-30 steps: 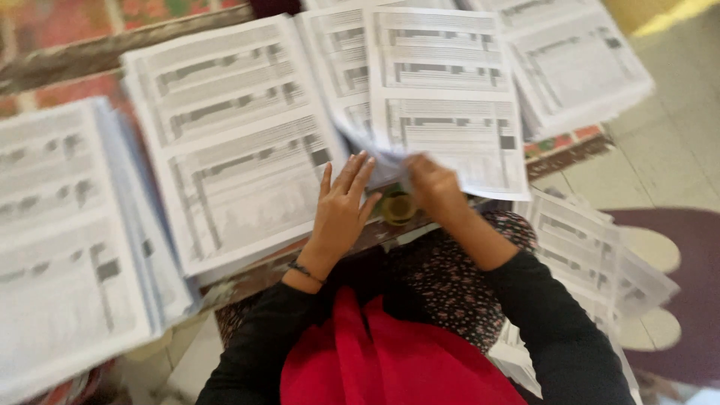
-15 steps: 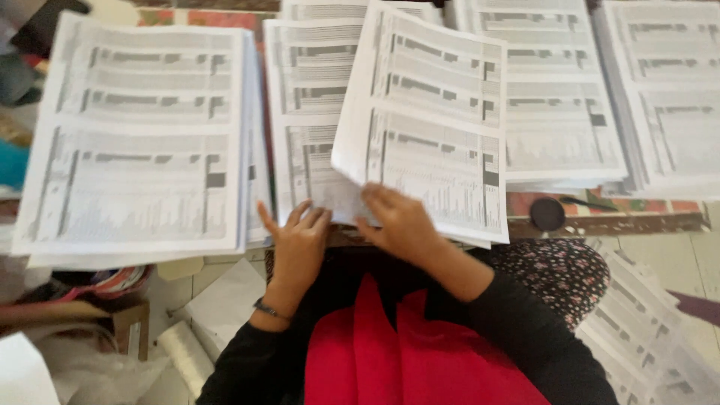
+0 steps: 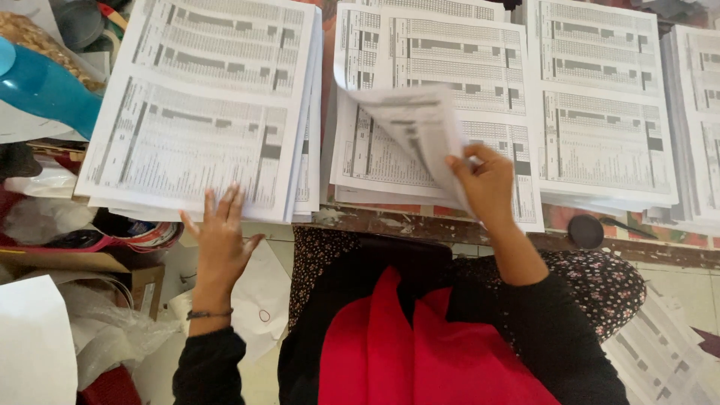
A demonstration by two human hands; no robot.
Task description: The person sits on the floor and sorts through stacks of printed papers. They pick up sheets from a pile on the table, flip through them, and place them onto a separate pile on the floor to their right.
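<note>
Fingers (image 3: 466, 166) of the right hand (image 3: 487, 187) pinch the lower edge of a printed sheet (image 3: 420, 127), curling it up and away from the middle stack of forms (image 3: 427, 90) that lies directly beneath and beyond the fingertips. Across from them, the left hand (image 3: 219, 240) is spread wide and holds nothing, its fingertips touching the near edge of the left stack of forms (image 3: 202, 112), which rests just past them on the worn tabletop (image 3: 420, 225). Judging by the scene, the sorting looks to be somewhere mid-course: one sheet is lifted and not yet set down, while thick piles remain on every side. To the right of the gripping fingers sits another stack (image 3: 600, 105), and a further one (image 3: 697, 112) runs off the frame's edge beyond it. Below and right of the right hand, a small dark round object (image 3: 586, 231) lies at the table's rim, and loose printed pages (image 3: 660, 352) lie on the tiled floor. Left of the open hand, a cardboard box (image 3: 97, 274) shows crumpled clear plastic (image 3: 112, 330) at its mouth; what else it holds cannot be made out. Farther up on that side, a turquoise bottle (image 3: 45, 86) lies tilted beside a bag of brownish grains (image 3: 37, 37). The person wears black sleeves and a red garment (image 3: 420, 352).
</note>
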